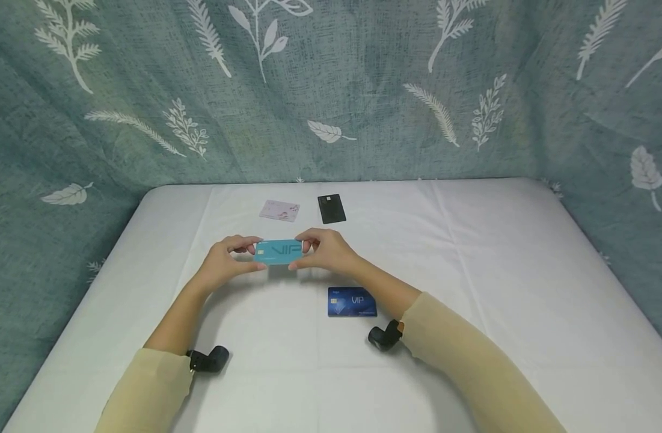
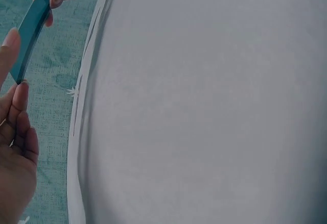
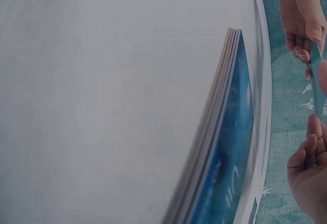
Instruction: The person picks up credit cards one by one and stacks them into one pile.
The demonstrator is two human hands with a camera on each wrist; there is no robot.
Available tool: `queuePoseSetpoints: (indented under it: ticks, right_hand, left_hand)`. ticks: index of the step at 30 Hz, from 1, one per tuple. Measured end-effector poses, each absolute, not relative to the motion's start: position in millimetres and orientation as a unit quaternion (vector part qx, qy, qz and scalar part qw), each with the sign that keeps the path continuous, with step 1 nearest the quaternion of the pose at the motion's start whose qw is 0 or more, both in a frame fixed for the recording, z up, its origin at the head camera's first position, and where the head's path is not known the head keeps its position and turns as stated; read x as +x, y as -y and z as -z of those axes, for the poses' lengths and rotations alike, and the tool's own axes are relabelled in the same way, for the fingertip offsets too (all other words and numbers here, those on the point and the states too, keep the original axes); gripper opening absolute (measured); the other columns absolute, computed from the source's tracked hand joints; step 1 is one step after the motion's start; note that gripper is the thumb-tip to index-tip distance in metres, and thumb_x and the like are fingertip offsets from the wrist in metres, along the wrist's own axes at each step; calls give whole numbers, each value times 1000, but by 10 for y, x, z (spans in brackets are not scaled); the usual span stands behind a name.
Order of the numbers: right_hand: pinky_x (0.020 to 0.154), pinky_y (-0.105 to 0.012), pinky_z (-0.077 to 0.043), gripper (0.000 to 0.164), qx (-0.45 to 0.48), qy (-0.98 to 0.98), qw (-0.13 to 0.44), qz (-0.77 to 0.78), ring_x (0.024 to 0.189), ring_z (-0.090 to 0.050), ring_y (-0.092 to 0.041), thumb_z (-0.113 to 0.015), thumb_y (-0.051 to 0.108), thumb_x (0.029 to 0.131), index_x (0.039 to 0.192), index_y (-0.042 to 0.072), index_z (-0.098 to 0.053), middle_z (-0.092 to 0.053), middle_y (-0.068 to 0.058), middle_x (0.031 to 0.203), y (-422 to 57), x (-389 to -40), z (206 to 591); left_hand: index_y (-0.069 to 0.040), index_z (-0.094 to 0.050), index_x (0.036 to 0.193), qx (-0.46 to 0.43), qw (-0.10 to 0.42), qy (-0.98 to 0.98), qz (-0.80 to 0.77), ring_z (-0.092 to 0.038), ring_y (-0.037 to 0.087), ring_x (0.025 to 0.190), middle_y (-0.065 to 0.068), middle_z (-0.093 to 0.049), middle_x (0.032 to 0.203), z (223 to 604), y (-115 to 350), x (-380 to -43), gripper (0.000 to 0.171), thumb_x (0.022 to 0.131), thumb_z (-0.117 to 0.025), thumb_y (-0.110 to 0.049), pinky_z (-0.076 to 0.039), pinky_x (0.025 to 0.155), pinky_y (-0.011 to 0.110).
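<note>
Between both hands, in the head view, a light blue card [image 1: 279, 252] with a gold chip and the letters VIP is held up over the white table. My left hand [image 1: 225, 260] pinches its left end between thumb and fingers. The opposite end is pinched by my right hand [image 1: 326, 252]. From the left wrist view the same card [image 2: 31, 30] appears nearly edge-on. Below the right hand, partly covered by the forearm, lies a dark blue VIP card [image 1: 353, 302]. The right wrist view shows it topping a stack of several cards [image 3: 234, 142].
Toward the back of the white table [image 1: 266, 355] lie a pale pink card [image 1: 279, 210] and, to its right, a black card [image 1: 332, 208]. A green leaf-patterned curtain [image 1: 363, 90] hangs behind the table's far edge. Small black cameras are strapped to both wrists.
</note>
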State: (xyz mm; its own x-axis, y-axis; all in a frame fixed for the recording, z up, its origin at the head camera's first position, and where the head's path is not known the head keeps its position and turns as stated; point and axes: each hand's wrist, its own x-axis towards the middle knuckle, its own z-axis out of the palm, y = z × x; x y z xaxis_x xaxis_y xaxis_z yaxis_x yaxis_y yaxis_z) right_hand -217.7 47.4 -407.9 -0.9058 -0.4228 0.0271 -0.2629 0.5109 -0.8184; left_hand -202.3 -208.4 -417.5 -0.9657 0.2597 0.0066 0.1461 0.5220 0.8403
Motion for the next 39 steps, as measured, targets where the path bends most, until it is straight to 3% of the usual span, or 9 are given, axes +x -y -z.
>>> queuePoseSetpoints:
  ticks: [9,16,24,32,39]
  right_hand:
    - [59,-24,-31,59,-196,-851,76,481,67,-40,-13,-87,33,64,115,11,-66,-60,-4,85,-572,-2114,4003]
    - [59,-25,-31,57,-204,-848,65,486,66,-39,-14,-87,31,64,113,11,-67,-57,-1,81,-688,-2045,3901]
    - [59,-26,-31,55,-211,-850,54,479,66,-39,-16,-87,30,65,112,10,-66,-59,-17,88,-838,-1942,3816]
    - [61,-25,-32,55,-206,-850,47,482,69,-40,-16,-88,28,64,112,11,-67,-57,-11,84,-970,-1811,3795]
    - [62,-25,-34,56,-212,-849,42,481,70,-41,-16,-88,28,64,112,11,-66,-57,-13,85,-1044,-1697,3830]
  left_hand:
    - [-12,-63,122,134,37,-861,-489,-46,24,107,6,-58,99,4064,2007,-1940,57,71,-83,-31,-36,96,49]
    - [-14,-64,121,154,16,-863,-481,-44,21,104,5,-58,96,3993,1915,-1898,57,70,-84,-31,-34,97,50]
    - [-16,-65,118,162,18,-860,-483,-45,20,106,3,-57,95,3908,1776,-1838,57,68,-85,-33,-36,96,51]
    - [-16,-65,117,169,14,-863,-475,-47,20,106,0,-57,94,3862,1637,-1739,56,68,-85,-33,-39,92,50]
    - [-17,-66,115,167,9,-867,-469,-48,19,104,-2,-58,91,3858,1558,-1625,53,66,-86,-29,-40,89,50]
